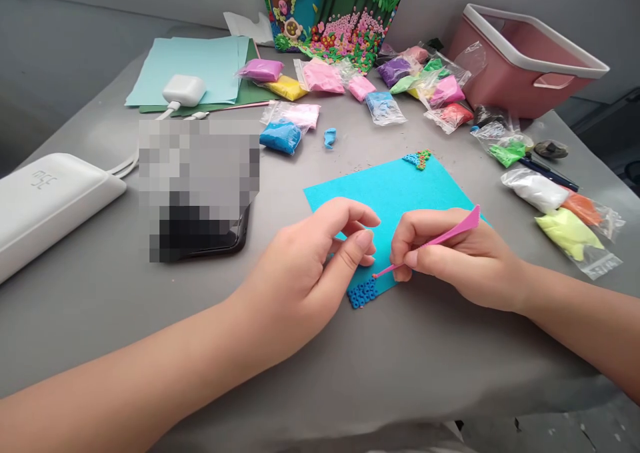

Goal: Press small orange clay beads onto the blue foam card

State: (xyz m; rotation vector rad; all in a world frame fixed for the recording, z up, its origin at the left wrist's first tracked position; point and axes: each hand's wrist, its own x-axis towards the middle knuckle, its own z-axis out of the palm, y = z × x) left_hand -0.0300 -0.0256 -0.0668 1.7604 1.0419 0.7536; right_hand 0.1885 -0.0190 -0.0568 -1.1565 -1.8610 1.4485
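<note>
A turquoise foam sheet (395, 193) lies on the grey table. My right hand (450, 256) grips a pink clay tool (440, 236) like a pen, its thin tip touching a cluster of small blue clay rings (363, 294) at the sheet's near corner. My left hand (313, 260) rests on the sheet's left part, fingers curled, thumb and forefinger close beside the tool's tip. Whether it pinches a bit of clay I cannot tell. A small group of blue, green and orange clay dots (419, 159) sits at the sheet's far corner.
Several bags of coloured clay (320, 76) lie across the back, with more (570, 233) at the right. A pink bin (525, 60), a finished clay picture (333, 13), green paper (200, 70), a white charger (184, 89), a white power bank (50, 203) and a phone (205, 240) surround the sheet.
</note>
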